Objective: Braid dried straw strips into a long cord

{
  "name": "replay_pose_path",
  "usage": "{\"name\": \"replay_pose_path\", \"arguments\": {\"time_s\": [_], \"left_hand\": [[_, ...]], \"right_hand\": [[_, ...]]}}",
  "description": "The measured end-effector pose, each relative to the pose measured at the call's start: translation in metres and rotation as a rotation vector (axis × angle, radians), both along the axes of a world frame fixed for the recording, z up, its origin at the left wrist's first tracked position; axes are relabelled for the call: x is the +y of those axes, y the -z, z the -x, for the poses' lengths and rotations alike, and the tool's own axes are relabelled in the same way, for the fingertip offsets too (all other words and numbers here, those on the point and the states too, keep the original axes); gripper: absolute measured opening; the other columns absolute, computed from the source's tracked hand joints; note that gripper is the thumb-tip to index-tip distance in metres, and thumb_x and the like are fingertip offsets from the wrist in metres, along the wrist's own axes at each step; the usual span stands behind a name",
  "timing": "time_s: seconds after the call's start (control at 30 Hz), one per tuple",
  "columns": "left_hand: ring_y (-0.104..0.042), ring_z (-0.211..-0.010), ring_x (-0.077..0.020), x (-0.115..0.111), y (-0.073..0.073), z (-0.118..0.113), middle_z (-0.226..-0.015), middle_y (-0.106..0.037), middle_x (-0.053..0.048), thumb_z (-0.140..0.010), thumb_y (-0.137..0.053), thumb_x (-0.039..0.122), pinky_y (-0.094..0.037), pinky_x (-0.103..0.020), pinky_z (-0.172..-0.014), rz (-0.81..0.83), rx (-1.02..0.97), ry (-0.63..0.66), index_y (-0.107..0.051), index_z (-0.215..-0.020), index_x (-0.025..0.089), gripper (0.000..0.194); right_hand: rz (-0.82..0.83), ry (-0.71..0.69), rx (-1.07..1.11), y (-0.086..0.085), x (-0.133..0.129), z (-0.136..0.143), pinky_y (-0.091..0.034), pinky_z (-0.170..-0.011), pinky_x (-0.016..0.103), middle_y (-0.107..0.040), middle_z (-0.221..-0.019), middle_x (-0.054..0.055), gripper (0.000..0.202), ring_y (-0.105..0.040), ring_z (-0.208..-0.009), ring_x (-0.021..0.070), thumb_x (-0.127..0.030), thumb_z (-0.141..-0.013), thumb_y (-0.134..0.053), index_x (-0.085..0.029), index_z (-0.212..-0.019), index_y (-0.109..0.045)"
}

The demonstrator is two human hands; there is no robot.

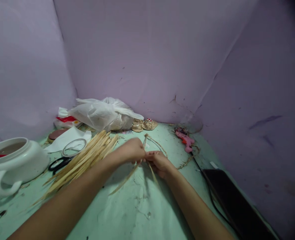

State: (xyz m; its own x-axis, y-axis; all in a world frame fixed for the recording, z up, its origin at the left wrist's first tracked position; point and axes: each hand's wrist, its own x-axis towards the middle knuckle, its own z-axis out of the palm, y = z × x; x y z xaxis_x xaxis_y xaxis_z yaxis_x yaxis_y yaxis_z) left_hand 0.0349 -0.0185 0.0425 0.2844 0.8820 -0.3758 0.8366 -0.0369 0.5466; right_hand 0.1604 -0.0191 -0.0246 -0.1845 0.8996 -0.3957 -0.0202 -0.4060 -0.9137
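Note:
My left hand (133, 149) and my right hand (159, 162) meet over the middle of the table. The fingers of both are pinched together on a thin cord (160, 146) of twisted or braided straw. Beyond my hands, its finished length loops back on the tabletop. Two loose straw strips (124, 182) trail toward me from beneath my fingers, one to each side. The exact point of grip is hidden by my fingers. A bundle of dry straw strips (87, 156) lies beside my left forearm.
At left are a white pot (34, 160), black-handled scissors (58, 164) and a tape roll (73, 147). A white plastic bag (102, 115) and woven straw discs (149, 125) lie by the wall. A pink glue gun (186, 141) and a dark flat object (233, 203) are at right.

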Motion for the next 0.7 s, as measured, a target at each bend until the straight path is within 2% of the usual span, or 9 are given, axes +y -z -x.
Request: {"name": "replay_pose_path", "arguments": {"time_s": [0.07, 0.1, 0.17, 0.23, 0.3, 0.37, 0.43, 0.57, 0.7], "left_hand": [[-0.043, -0.039, -0.0071, 0.016, 0.003, 0.013, -0.06, -0.06, -0.005, -0.068, -0.047, 0.028, -0.031, -0.02, -0.04, 0.002, -0.127, -0.192, -0.06, -0.072, 0.011, 0.022], [-0.041, -0.038, -0.006, 0.023, 0.007, 0.017, -0.06, -0.059, -0.004, -0.069, -0.047, 0.027, -0.029, -0.019, -0.038, 0.109, -0.195, -0.245, -0.059, -0.072, 0.01, 0.021], [-0.038, -0.037, -0.0043, 0.03, 0.018, 0.019, -0.058, -0.058, -0.003, -0.069, -0.048, 0.024, -0.025, -0.017, -0.037, 0.363, -0.357, -0.234, -0.058, -0.07, 0.01, 0.017], [-0.036, -0.037, -0.0031, 0.031, 0.03, 0.017, -0.057, -0.057, -0.003, -0.069, -0.047, 0.02, -0.023, -0.016, -0.036, 0.581, -0.499, -0.165, -0.056, -0.064, 0.01, 0.014], [-0.035, -0.035, -0.0028, 0.029, 0.037, 0.013, -0.051, -0.054, -0.002, -0.068, -0.046, 0.016, -0.023, -0.016, -0.036, 0.662, -0.561, -0.135, -0.054, -0.059, 0.01, 0.013], [-0.034, -0.033, -0.0033, 0.025, 0.037, 0.008, -0.044, -0.047, 0.001, -0.067, -0.045, 0.012, -0.023, -0.016, -0.036, 0.617, -0.533, -0.136, -0.052, -0.056, 0.011, 0.014], [-0.033, -0.031, -0.0045, 0.02, 0.033, 0.004, -0.037, -0.041, 0.003, -0.066, -0.045, 0.011, -0.023, -0.017, -0.036, 0.505, -0.397, -0.134, -0.051, -0.053, 0.011, 0.014], [-0.032, -0.029, -0.0071, 0.011, 0.027, -0.006, -0.031, -0.037, 0.001, -0.062, -0.047, 0.017, -0.024, -0.021, -0.036, 0.244, -0.102, -0.19, -0.047, -0.045, 0.013, 0.018], [-0.039, -0.033, -0.011, 0.009, 0.032, -0.011, -0.032, -0.039, 0.0, -0.055, -0.05, 0.02, -0.027, -0.023, -0.038, 0.033, 0.033, -0.187, -0.052, -0.046, 0.012, 0.012]], "right_hand": [[0.011, -0.04, 0.017, -0.005, -0.002, -0.001, -0.01, -0.033, 0.019, -0.035, -0.036, -0.007, 0.008, -0.018, -0.031, 0.0014, -0.019, -0.058, -0.056, -0.012, -0.055, -0.053], [0.015, -0.061, 0.019, -0.008, -0.002, -0.002, -0.009, -0.033, 0.019, -0.035, -0.036, -0.008, 0.01, -0.017, -0.03, 0.0012, -0.02, -0.058, -0.057, -0.012, -0.056, -0.053], [0.011, -0.098, 0.008, -0.01, -0.004, -0.003, -0.008, -0.033, 0.018, -0.039, -0.037, -0.007, 0.011, -0.02, -0.03, 0.0011, -0.022, -0.059, -0.058, -0.012, -0.057, -0.054], [-0.017, -0.138, 0.002, -0.01, -0.004, -0.004, -0.011, -0.034, 0.018, -0.048, -0.044, -0.003, 0.011, -0.028, -0.032, 0.0018, -0.022, -0.059, -0.058, -0.011, -0.058, -0.055], [-0.06, -0.173, -0.016, -0.008, -0.003, -0.006, -0.016, -0.035, 0.017, -0.055, -0.051, 0.0, 0.012, -0.037, -0.037, 0.003, -0.022, -0.058, -0.058, -0.011, -0.061, -0.056], [-0.137, -0.215, -0.086, -0.004, 0.0, -0.008, -0.02, -0.037, 0.017, -0.056, -0.054, 0.001, 0.013, -0.039, -0.041, 0.0037, -0.024, -0.059, -0.058, -0.011, -0.062, -0.057], [-0.252, -0.261, -0.223, 0.0, 0.004, -0.01, -0.025, -0.041, 0.017, -0.057, -0.055, 0.001, 0.015, -0.04, -0.043, 0.0045, -0.026, -0.061, -0.056, -0.011, -0.061, -0.058], [-0.468, -0.282, -0.712, 0.001, 0.004, -0.009, -0.027, -0.044, 0.02, -0.059, -0.056, 0.004, 0.018, -0.046, -0.049, 0.0095, -0.026, -0.064, -0.051, -0.012, -0.062, -0.063], [-0.61, -0.209, -1.196, -0.013, -0.01, 0.0, -0.03, -0.049, 0.023, -0.064, -0.066, 0.008, 0.019, -0.055, -0.061, 0.0162, -0.019, -0.06, -0.05, -0.016, -0.069, -0.067]]}}
